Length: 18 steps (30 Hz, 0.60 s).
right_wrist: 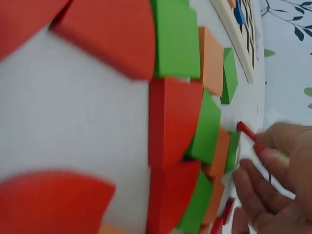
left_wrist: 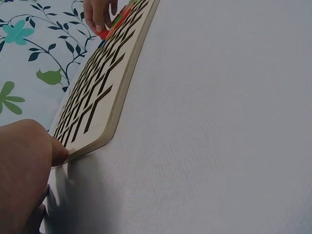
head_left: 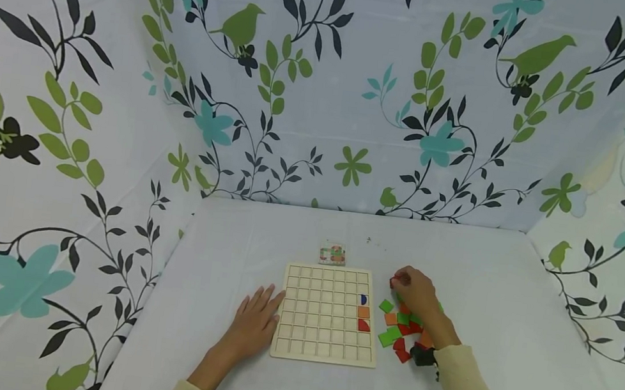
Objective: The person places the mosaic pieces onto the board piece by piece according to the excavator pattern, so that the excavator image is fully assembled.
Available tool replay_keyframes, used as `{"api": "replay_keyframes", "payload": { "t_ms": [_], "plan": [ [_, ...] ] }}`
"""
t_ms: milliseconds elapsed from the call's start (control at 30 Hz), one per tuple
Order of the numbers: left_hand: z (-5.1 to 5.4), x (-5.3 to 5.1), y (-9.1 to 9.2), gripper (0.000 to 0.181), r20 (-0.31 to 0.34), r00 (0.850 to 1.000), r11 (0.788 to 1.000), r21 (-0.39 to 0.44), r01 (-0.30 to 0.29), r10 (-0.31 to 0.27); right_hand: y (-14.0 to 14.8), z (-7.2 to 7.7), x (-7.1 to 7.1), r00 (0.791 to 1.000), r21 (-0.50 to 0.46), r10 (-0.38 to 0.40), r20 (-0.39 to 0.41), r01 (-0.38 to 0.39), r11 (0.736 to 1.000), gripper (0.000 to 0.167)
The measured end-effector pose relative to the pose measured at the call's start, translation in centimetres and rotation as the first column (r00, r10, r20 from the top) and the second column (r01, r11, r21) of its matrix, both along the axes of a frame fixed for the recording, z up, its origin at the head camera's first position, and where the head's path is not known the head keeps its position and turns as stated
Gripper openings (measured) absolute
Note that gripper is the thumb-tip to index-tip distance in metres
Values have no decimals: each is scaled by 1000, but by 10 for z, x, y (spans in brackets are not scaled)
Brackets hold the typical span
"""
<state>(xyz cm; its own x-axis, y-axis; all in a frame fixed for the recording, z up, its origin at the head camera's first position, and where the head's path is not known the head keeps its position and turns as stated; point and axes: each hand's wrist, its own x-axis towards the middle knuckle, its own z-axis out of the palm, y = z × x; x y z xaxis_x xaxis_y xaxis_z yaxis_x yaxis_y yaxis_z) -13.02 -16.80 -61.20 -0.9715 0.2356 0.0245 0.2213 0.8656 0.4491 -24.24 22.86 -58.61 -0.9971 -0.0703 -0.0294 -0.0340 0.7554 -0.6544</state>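
Observation:
A pale wooden grid board [head_left: 327, 316] lies flat on the white table. In its right column sit a blue rounded piece [head_left: 363, 300], an orange square [head_left: 363, 312] and a red quarter-round piece [head_left: 363, 325]. My left hand [head_left: 254, 325] rests at the board's left edge with fingers extended; in the left wrist view its thumb [left_wrist: 59, 151] touches the board's corner. Right of the board, my right hand [head_left: 417, 295] pinches a small red piece [right_wrist: 247, 131] between thumb and finger, at the far side of the loose pieces. The hand partly hides that piece.
Loose green, orange and red pieces [head_left: 389, 337] lie scattered right of the board, some under my right hand and wrist. A small printed card [head_left: 332, 254] lies beyond the board. Patterned cloth [head_left: 294, 154] hangs behind the table and at both sides.

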Motion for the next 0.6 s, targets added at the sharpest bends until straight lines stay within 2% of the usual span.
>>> {"api": "replay_keyframes", "payload": {
  "t_ms": [133,200,400,600],
  "plan": [
    [1,0,-1,53,-2,1000,1000,0,0,0,4,1,1,999,40,-14,33,13,999,32],
    [1,0,-1,54,9,1000,1000,-14,-6,6,4,1,0,998,37,11,58,-13,999,36],
    [1,-1,0,53,2,1000,1000,-13,-7,7,1,2,-2,995,61,74,64,-78,995,30],
    [4,0,2,53,12,1000,1000,4,-7,7,-3,1,-1,992,71,65,106,-73,995,38]
  ]
}}
